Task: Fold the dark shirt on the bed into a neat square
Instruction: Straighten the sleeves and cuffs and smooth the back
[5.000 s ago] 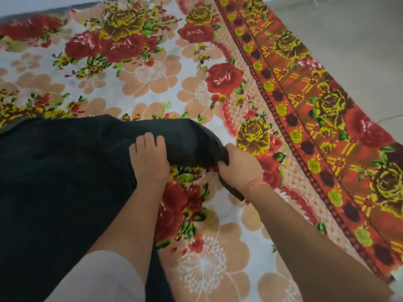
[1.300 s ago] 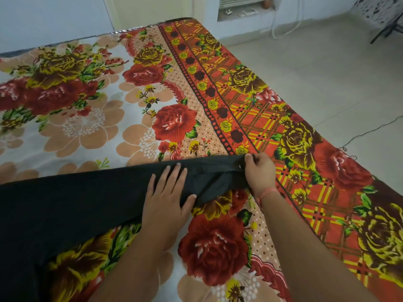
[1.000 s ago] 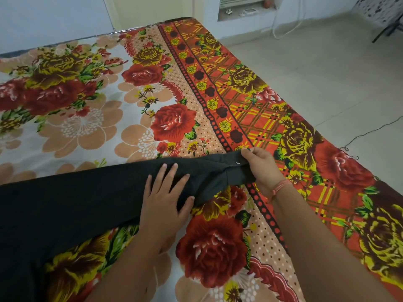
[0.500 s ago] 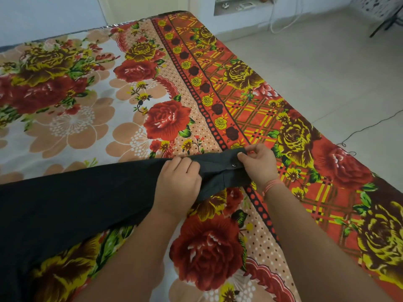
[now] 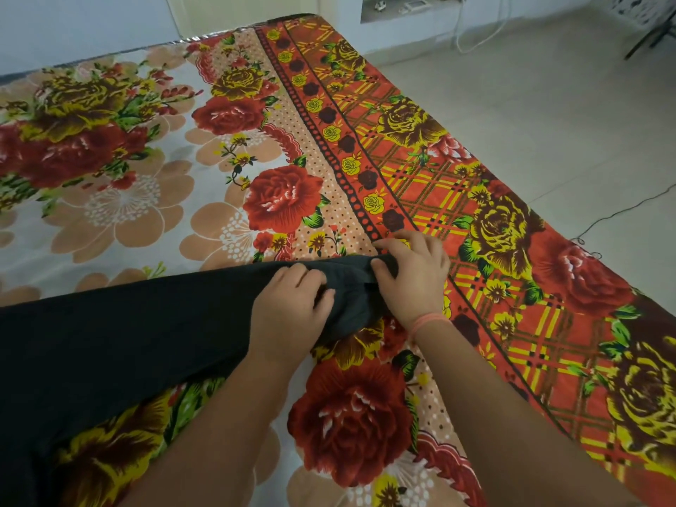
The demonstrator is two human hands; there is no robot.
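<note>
The shirt [image 5: 128, 334] is seen as plain black, the bedsheet [image 5: 153, 199] is printed with red and yellow roses, and a pink band [image 5: 426, 321] is worn.

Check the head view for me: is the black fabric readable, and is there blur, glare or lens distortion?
Head view: soft even daylight, no glare; the dark shirt reads as a nearly flat black mass, folds barely visible; left hand and right hand are sharp; wide-angle bending curves the floral bedsheet edges.
</note>
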